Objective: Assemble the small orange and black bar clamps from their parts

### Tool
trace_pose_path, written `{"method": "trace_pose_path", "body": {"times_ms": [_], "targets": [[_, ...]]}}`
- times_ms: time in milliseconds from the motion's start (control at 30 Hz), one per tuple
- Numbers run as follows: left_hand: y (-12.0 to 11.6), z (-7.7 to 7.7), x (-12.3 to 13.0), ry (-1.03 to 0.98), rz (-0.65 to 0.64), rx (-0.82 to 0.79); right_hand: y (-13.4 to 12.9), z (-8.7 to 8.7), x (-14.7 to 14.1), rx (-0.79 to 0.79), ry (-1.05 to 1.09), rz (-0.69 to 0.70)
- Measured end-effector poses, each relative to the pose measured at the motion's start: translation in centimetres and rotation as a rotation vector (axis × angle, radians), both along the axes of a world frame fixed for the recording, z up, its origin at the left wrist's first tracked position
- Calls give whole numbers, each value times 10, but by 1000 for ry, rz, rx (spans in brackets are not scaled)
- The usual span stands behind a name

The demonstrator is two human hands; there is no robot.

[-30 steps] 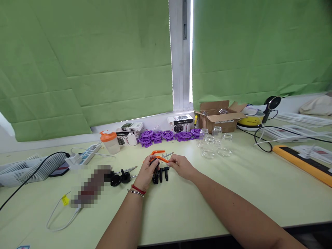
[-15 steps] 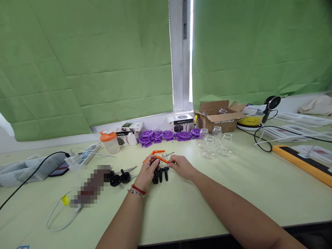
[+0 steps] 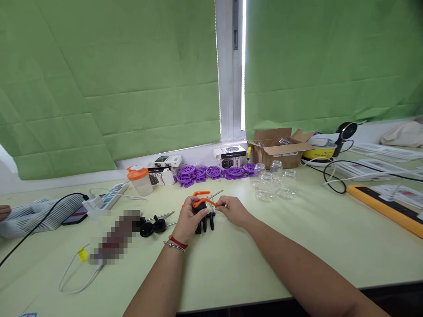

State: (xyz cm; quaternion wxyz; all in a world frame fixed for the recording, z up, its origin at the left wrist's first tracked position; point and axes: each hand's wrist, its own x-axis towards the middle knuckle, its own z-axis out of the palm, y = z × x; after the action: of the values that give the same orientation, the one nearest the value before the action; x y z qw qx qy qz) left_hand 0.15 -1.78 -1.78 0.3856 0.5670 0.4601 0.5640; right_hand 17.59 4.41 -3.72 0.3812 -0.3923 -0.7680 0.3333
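Observation:
My left hand [image 3: 189, 219] grips a small black part [image 3: 199, 208] between thumb and fingers. An orange handle [image 3: 207, 200] lies across the top of that part, and my right hand [image 3: 233, 210] pinches its right end. Behind them another orange handle [image 3: 201, 193] lies on the table. Several black cylindrical pieces [image 3: 211, 221] lie just below my hands, partly covered by my left hand. Thin metal rods [image 3: 216, 194] show behind my fingers. To the left are round black parts [image 3: 160, 225] with metal rods.
Purple plastic parts [image 3: 213, 172] line the wall beside small boxes [image 3: 165, 177]. Glass jars [image 3: 265, 180] stand in front of an open cardboard box [image 3: 280, 152]. An orange-lidded cup [image 3: 140, 181] and a power strip [image 3: 114, 196] are at the left. Another person's hand [image 3: 4, 212] shows at the left edge.
My left hand has turned, showing more of the black part. The orange handle's right end has shifted slightly right with my right hand. Another person's hand has appeared at the far left.

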Motion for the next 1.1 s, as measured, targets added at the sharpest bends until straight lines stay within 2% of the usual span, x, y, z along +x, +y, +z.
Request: {"method": "trace_pose_path", "body": {"times_ms": [467,767,867,1000,1100], "targets": [[3,-6,0,-71,-42,35,1,-2,-1,44,-13,28],[2,-3,0,-67,-25,24,2,-2,-1,25,2,11],[4,-4,-3,-74,10,39,6,0,5,22,-3,-18],[8,-5,-9,-109,126,47,16,-6,14,19,-117,-132],[10,-5,-11,-161,189,45,19,-12,14,113,-270,-109]]}}
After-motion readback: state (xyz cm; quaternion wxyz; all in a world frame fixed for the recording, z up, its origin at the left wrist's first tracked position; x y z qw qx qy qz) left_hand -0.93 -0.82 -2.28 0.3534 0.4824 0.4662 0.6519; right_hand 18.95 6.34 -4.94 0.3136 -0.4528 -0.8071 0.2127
